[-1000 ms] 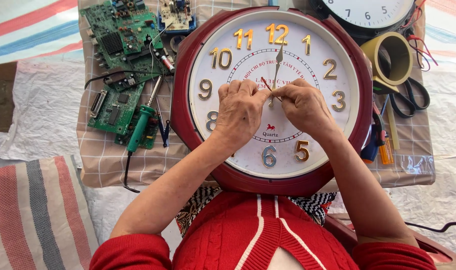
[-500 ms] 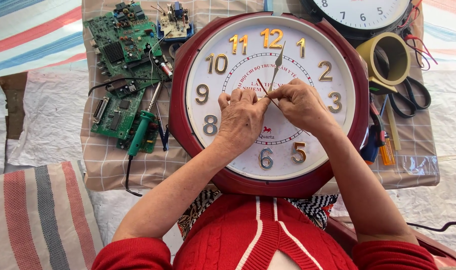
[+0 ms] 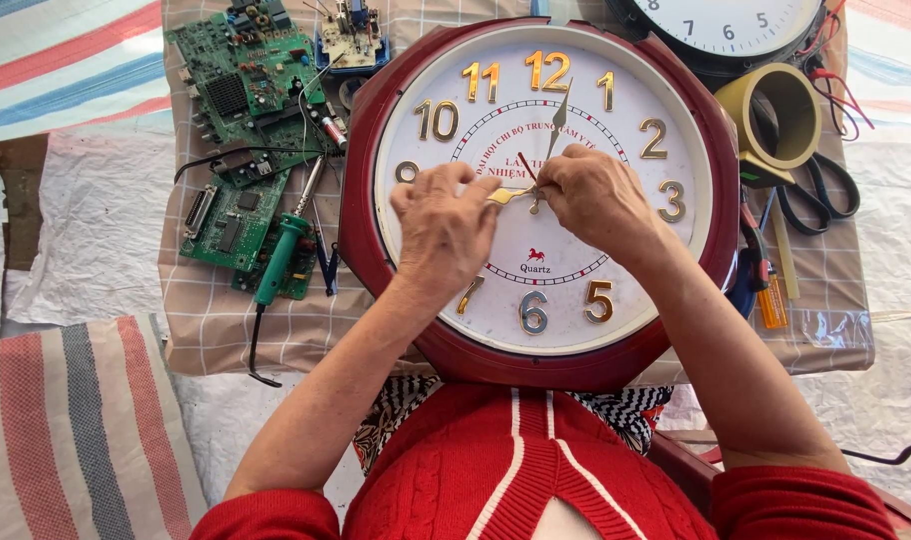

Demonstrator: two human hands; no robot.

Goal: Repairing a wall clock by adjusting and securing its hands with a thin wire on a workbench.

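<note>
A big round wall clock (image 3: 696, 240) with a dark red rim, white face and gold numerals lies flat on a checked cloth. Both my hands rest on its face at the centre. My left hand (image 3: 444, 228) pinches the gold hour hand (image 3: 504, 195), which points left. My right hand (image 3: 598, 195) pinches at the centre hub, where the silver minute hand (image 3: 559, 122) points up toward the top numeral. A thin red second hand (image 3: 527, 165) shows between my hands.
Two green circuit boards (image 3: 251, 70) and a green-handled soldering iron (image 3: 281, 260) lie left of the clock. A second white clock (image 3: 731, 30) sits at top right, beside a tape roll (image 3: 781, 115), black scissors (image 3: 826, 190) and small tools. Striped cloths surround the work area.
The view has shifted a little, so the clock sits slightly lower. My hands stay at the clock's centre, with small changes of finger position on the hands.
</note>
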